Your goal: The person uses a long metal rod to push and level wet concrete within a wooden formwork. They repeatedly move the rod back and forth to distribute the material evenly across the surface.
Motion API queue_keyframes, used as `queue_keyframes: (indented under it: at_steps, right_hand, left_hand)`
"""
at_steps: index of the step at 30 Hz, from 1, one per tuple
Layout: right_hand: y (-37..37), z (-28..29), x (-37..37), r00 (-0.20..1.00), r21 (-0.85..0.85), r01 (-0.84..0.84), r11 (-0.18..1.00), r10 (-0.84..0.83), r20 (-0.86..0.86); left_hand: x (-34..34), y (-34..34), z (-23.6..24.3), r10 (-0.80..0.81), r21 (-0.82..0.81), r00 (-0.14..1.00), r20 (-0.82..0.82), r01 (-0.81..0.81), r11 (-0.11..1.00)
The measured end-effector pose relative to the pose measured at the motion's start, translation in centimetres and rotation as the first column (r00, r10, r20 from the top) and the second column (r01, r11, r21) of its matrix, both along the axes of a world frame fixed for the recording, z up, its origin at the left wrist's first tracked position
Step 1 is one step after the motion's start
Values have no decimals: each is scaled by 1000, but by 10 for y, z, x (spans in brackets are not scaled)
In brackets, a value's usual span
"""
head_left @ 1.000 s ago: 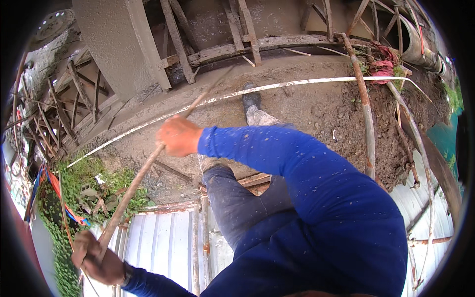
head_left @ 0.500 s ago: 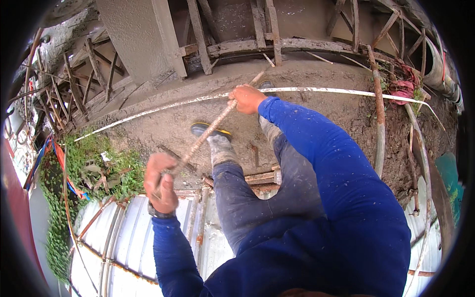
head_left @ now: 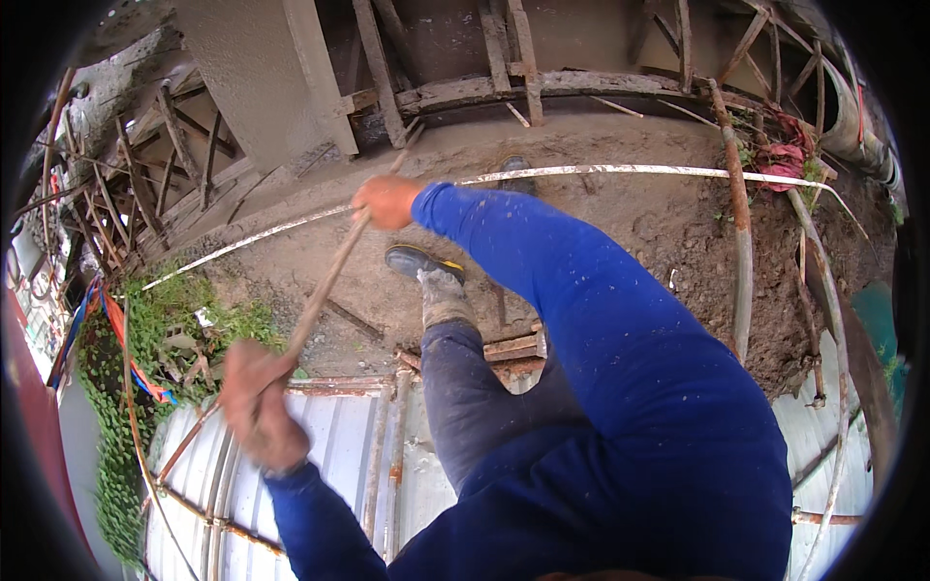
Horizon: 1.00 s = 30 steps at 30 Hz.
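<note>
A long mud-coated wooden pole point(head_left: 325, 286) slants across the left of the head view, its far end reaching toward the timber at the ditch side. My right hand point(head_left: 387, 201) is wrapped round its upper part, right by a thin white pipe point(head_left: 601, 169) that crosses in front of me. Lower down, my left hand point(head_left: 260, 405) grips the near end; motion smears its fingers. Whatever the pole's far end may carry does not show. Beneath the pole stands one of my dark boots point(head_left: 418, 261) on muddy ground.
Timber posts and a beam point(head_left: 465, 95) line the far edge beside muddy water. A grey slab point(head_left: 257, 77) leans at upper left. Weeds point(head_left: 213, 310) grow on the left, corrugated metal sheets point(head_left: 320, 445) lie below, and a rusty pipe point(head_left: 738, 223) stands at right.
Both hands and the pole have shifted left. My left hand has also dropped nearer to my body, and the pole stands steeper. My right arm now stretches further across me.
</note>
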State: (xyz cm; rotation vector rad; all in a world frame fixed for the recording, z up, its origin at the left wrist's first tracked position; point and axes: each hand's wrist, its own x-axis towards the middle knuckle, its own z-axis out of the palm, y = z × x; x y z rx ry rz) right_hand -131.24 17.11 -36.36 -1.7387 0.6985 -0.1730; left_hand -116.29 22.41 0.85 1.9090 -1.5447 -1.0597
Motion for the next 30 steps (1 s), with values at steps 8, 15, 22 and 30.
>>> queue_keyframes:
  at_steps: [8, 15, 22, 30]
  right_hand:
    - [11, -21, -93, 941, -24, -97, 995, 84, -326]
    - [35, 53, -23, 929, 44, -110, 993, 119, -350]
    - [31, 107, 69, 996, -71, -18, 997, 25, 89]
    - [2, -38, -39, 972, 3, -84, 996, 82, -222]
  left_hand:
    - [18, 40, -94, 99, -55, 980, -171, -110, 992]
    - [99, 86, -32, 408, -36, 892, -196, -422, 906]
    - [92, 61, 83, 165, -249, 986, -15, -164, 955]
    - [22, 16, -80, 17, -151, 996, -87, -30, 988]
